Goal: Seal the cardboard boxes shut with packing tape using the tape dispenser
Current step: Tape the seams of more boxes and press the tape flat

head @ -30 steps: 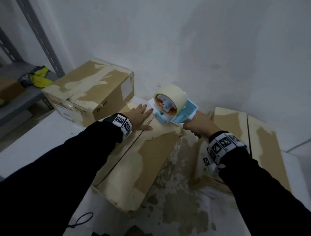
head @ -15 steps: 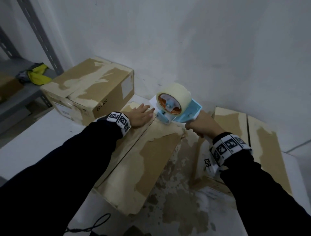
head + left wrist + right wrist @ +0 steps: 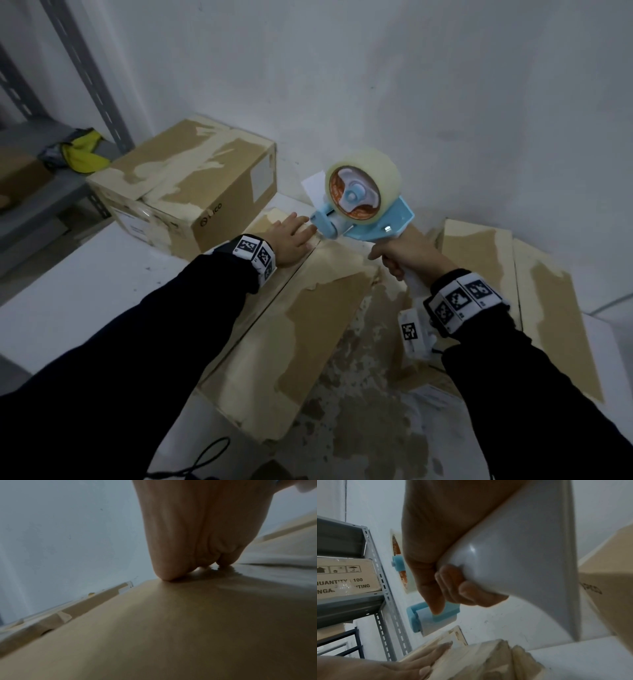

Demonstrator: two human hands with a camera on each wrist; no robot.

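Left hand [image 3: 290, 236] is laid flat, fingers straight, on middle box [image 3: 291, 318] at far end, prob. to keep flaps down near seam. Tape dispenser [image 3: 359, 202] is gripped by right hand [image 3: 402, 255] round handle, raised off box vs. 0.5 s ago, nose just beside fingertips.

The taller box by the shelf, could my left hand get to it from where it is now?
Probably yes. The left hand lies flat on the middle box, and the taller box stands right beside it with nothing between.
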